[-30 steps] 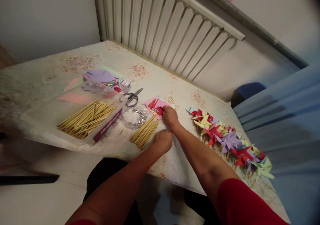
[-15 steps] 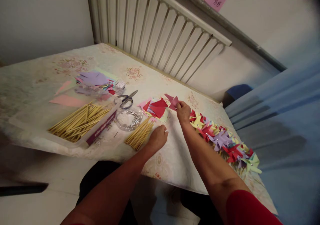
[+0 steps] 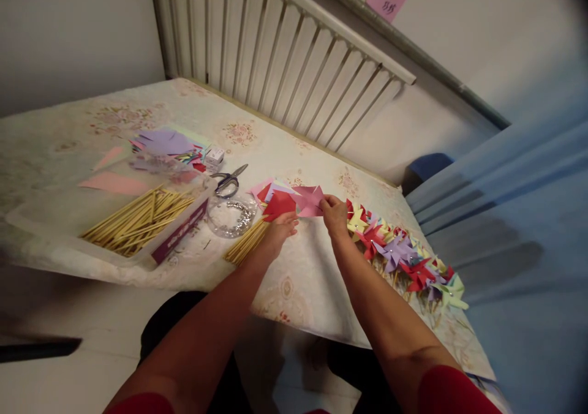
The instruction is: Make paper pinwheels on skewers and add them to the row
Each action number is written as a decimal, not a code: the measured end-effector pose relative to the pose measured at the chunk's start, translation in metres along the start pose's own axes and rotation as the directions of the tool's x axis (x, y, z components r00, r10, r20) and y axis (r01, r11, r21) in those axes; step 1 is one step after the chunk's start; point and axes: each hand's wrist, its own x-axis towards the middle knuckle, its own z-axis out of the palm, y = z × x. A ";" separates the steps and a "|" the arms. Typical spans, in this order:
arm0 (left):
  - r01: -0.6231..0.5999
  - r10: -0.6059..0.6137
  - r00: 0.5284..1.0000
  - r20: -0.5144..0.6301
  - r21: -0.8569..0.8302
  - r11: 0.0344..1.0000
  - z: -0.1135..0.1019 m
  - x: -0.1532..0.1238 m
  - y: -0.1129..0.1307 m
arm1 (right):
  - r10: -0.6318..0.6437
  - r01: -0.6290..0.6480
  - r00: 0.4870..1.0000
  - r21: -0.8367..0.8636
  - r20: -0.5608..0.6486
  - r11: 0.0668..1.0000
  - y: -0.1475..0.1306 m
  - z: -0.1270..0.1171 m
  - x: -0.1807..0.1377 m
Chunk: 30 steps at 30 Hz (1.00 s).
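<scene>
My right hand [image 3: 334, 215] pinches the edge of a pink pinwheel paper [image 3: 309, 200] with slit corners, held just above the table. My left hand [image 3: 280, 235] is to its left, with its fingers apart and pointing toward the pink sheet; I make out nothing in them. A red paper sheet [image 3: 279, 205] lies beyond the left fingers, on a small pile of coloured papers. Under and beside the left hand lies a bundle of thin wooden sticks [image 3: 245, 242], partly hidden by it. A clear round dish [image 3: 231, 217] of small shiny pieces sits farther left.
Finished pinwheels [image 3: 399, 250] line the table's right side. On the left are a clear plastic box [image 3: 181, 227] of sticks, scissors [image 3: 229, 180], a small white box [image 3: 214, 158] and a stack of coloured paper [image 3: 165, 142]. A radiator [image 3: 275, 52] stands behind the flowered tablecloth [image 3: 239, 133].
My left hand has moved up toward the papers and its fingers have loosened. The pink pinwheel paper has turned flatter toward me in my right hand. The view has shifted slightly.
</scene>
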 end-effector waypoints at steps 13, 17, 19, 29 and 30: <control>-0.011 0.015 0.994 -0.108 0.037 0.999 -0.001 0.003 0.010 | 0.086 -0.084 0.996 0.043 -0.025 0.996 0.005 -0.011 -0.003; 0.051 -0.040 0.993 -0.114 0.100 0.994 0.004 -0.006 0.009 | 0.198 -0.203 0.979 0.216 0.046 0.955 0.005 -0.027 -0.019; 0.085 -0.078 0.990 -0.119 0.057 0.995 0.006 -0.008 0.009 | 0.258 -0.284 0.958 0.295 0.126 0.912 0.008 -0.037 -0.029; 0.146 -0.103 0.981 -0.164 0.278 0.949 0.009 -0.009 0.003 | 0.322 -0.262 0.922 -0.267 0.215 0.927 0.043 -0.055 -0.050; 0.118 -0.067 0.986 -0.151 0.366 0.923 0.009 -0.010 0.002 | 0.258 -0.183 0.951 -0.362 0.172 0.914 0.043 -0.053 -0.047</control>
